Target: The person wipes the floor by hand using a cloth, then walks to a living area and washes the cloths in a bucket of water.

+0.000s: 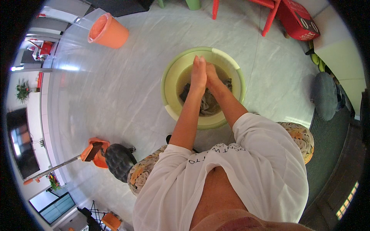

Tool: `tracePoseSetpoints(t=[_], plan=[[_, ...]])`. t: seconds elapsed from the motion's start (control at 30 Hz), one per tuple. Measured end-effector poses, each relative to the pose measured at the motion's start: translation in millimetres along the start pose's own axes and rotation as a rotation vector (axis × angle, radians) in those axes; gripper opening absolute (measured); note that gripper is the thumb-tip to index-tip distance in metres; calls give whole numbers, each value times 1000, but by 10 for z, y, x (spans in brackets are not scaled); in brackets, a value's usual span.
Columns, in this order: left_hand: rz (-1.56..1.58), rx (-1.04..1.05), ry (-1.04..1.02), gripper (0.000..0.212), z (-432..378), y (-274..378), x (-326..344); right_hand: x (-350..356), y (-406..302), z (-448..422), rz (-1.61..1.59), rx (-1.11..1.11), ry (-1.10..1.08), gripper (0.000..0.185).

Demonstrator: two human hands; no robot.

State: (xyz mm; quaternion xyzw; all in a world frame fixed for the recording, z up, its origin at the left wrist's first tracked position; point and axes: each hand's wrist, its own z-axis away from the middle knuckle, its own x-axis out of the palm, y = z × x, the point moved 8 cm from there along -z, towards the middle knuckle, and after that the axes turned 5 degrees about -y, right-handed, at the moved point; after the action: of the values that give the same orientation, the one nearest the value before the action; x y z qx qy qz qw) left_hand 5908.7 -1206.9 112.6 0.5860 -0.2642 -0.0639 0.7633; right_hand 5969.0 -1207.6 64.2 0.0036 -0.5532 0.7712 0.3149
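A pale green plastic basin stands on the floor before me, with cloudy brownish water and dark wet cloth in it. Above the water, near the basin's middle, my left hand is pressed against my right hand. The left is seen edge-on with its fingers stretched toward the far rim. Partly hidden behind it, the right hand has its fingers out of clear sight. Whatever lies between the palms is not visible. The cloth spreads beneath my wrists and forearms.
An orange bin with a liner stands at the far left. Nearer on the left are an orange dustpan and a black tufted stool. Red stool legs and a red box stand far right; a grey round cushion is at right.
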Motion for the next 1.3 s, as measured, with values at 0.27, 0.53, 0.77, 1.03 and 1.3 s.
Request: tracePoseSetpoints(t=[0.27,0.53,0.77,1.03,1.3], plan=[[-850,363,-110,46,421,176,771,-238,-311,-278,-526,-20,-213,37],[-1132,526,212,20,256,513,438,102,-356,158,-674,-162,-421,37],[-1109,235,423,27,-95,629,-279,604,-76,462,-816,148,-448,48],[-1153,543,-24,45,-140,99,165,32,-376,136,-565,-189,-334,64],[-840,202,180,57,-168,307,-229,592,-240,574,-387,-115,-545,60]])
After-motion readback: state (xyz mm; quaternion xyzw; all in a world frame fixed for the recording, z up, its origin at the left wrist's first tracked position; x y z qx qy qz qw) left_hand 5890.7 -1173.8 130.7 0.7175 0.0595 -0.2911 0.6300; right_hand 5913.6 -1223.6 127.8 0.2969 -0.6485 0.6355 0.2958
